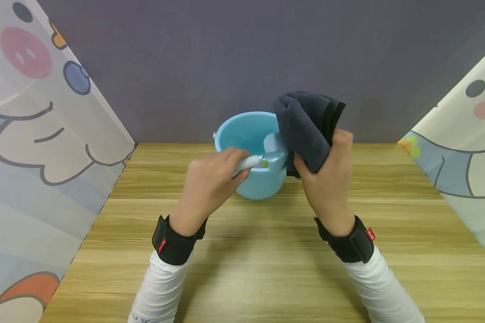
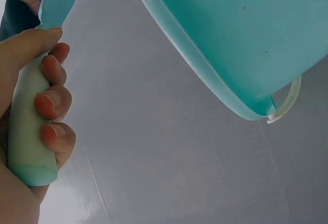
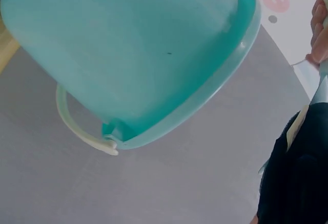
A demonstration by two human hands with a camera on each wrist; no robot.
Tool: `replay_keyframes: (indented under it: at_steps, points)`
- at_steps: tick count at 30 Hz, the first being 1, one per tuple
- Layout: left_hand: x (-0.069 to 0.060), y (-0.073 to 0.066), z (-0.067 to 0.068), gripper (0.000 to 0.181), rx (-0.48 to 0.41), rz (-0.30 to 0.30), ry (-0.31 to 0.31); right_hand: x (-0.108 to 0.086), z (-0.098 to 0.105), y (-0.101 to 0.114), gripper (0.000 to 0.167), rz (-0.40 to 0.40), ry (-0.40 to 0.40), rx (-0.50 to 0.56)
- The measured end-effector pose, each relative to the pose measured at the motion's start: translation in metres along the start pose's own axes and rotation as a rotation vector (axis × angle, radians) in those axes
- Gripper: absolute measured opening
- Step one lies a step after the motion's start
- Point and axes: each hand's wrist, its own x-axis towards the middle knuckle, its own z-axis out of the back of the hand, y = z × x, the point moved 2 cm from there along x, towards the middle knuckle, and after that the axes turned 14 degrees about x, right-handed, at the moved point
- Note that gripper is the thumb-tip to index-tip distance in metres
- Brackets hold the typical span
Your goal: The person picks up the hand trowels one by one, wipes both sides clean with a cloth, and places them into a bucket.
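Observation:
My left hand [image 1: 208,181] grips the pale handle of a small light-blue toy shovel [image 1: 274,154] above the front rim of a light-blue bucket [image 1: 260,186]. In the left wrist view, fingers and thumb wrap round the shovel's handle [image 2: 32,121]. A folded dark-blue cloth [image 1: 305,128] is held by my right hand [image 1: 329,179], up at the bucket's right side. The cloth meets the right edge of the shovel's blade and hides part of it. In the right wrist view, the cloth [image 3: 300,167] covers most of the blade.
The bucket stands near the back of the wooden table [image 1: 246,269], before a grey wall [image 1: 226,58]. Its pale carrying handle [image 3: 77,126] hangs at its side. Cartoon-printed sheets [image 1: 32,134] flank the table left and right.

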Motion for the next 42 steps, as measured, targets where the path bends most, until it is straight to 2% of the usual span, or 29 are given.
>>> replay_keyframes:
  at_steps: [4, 21, 32, 42]
  points:
    - [0.0, 0.002, 0.0, 0.023, -0.018, 0.003, 0.011, 0.001, 0.0, -0.006, 0.054, -0.053, 0.01, -0.009]
    - [-0.002, 0.006, 0.002, 0.027, 0.005, -0.001, 0.027, 0.006, 0.004, -0.019, 0.056, -0.155, 0.027, -0.089]
    - [0.0, 0.009, 0.001, 0.026, -0.049, 0.026, 0.042, 0.009, 0.007, -0.019, 0.053, -0.095, -0.023, -0.104]
    - [0.0, 0.011, 0.0, 0.026, -0.139, 0.1, 0.091, 0.013, 0.01, -0.017, 0.05, -0.074, -0.051, -0.084]
